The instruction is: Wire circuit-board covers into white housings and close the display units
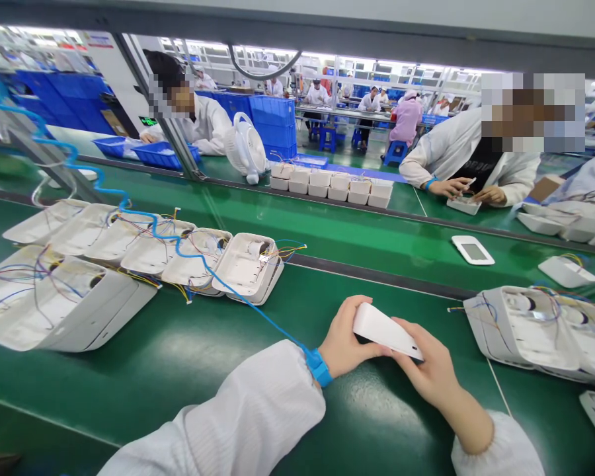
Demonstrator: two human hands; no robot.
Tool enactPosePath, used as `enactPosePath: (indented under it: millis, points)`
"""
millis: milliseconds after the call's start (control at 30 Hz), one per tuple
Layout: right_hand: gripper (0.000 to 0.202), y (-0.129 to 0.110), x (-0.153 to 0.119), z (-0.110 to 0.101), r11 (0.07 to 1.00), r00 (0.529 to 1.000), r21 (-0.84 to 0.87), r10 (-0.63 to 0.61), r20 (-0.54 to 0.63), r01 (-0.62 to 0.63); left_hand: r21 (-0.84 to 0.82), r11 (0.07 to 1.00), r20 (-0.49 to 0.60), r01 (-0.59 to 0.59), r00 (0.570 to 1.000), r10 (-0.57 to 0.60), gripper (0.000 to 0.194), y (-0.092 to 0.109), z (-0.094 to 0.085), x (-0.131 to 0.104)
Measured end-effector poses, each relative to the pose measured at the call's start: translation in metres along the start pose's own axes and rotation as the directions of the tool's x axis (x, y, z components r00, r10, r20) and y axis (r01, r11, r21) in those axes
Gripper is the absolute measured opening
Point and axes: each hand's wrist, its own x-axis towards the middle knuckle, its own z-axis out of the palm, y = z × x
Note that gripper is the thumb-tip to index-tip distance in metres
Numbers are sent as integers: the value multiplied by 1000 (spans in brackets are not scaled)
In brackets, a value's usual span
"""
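Observation:
Between my two hands is a white plastic housing (387,329), tilted above the green bench, with a small dark slot near its right end. My left hand (344,337) grips its left end, thumb along the lower edge. A blue wrist strap with a coiled blue cord circles that wrist. My right hand (426,363) grips the other end, fingers over the top and thumb beneath. The side turned away from me is hidden. To the left, the nearest white shell (245,268) lies on the bench with coloured wires sticking out.
Wired white shells (79,297) crowd the bench at left, and more shells (530,330) stand at right. A white panel with a grey window (473,250) lies on the far strip. Opposite, a co-worker's hands (456,188) handle a white part. A white fan (246,149) stands behind.

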Motion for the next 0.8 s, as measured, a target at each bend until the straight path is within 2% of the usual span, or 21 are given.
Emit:
enactPosePath:
  millis: [233,800]
  points:
    - [35,-2,2,1,1000,999,-6,-5,-44,5,-7,996,71,92,993,-91,71,6,-3,6]
    - [34,-3,1,5,999,997,33,32,-76,-29,34,996,34,87,995,-89,67,9,-1,3]
